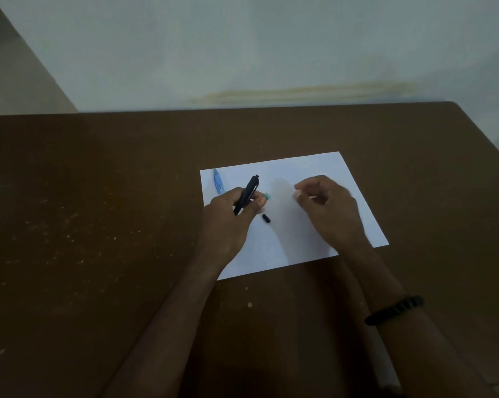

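No text, label or number can be read — the white sheet (308,168) is blank where it shows, and the black pen (251,186) is too dim for any brand.

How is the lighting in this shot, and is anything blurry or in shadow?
Head view: dim and underexposed, the brown table losing detail; the white paper is the brightest area, with a soft shadow across its middle; the right hand is motion-blurred, the left hand gripping the black pen sharper.
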